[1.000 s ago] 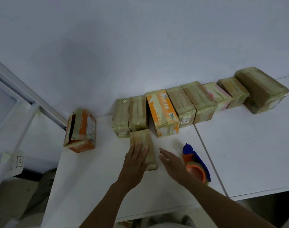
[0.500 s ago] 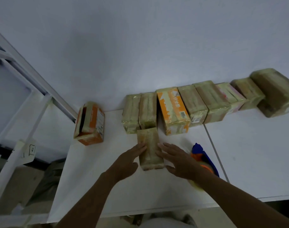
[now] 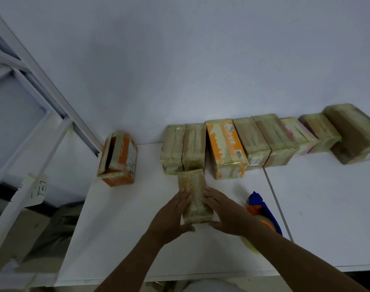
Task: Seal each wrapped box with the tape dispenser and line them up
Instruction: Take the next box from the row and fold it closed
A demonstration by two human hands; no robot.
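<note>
A narrow tape-wrapped box (image 3: 194, 193) lies lengthwise on the white table (image 3: 120, 239), just in front of the row. My left hand (image 3: 171, 216) presses its left side and my right hand (image 3: 224, 213) its right side, thumbs under its near end, gripping it between them. Several wrapped boxes form a row (image 3: 257, 142) along the wall, among them an orange-and-white one (image 3: 225, 150). The blue and orange tape dispenser (image 3: 262, 211) rests on the table right behind my right wrist, partly hidden by my forearm.
An orange box (image 3: 118, 158) with an open top stands apart at the table's back left corner. A seam (image 3: 276, 203) splits this table from a second one on the right. A white metal frame (image 3: 32, 114) rises beyond the left edge.
My left hand slid off the top of the narrow box to its left side, and my right hand moved in from the table to its right side. Both now clasp it.
</note>
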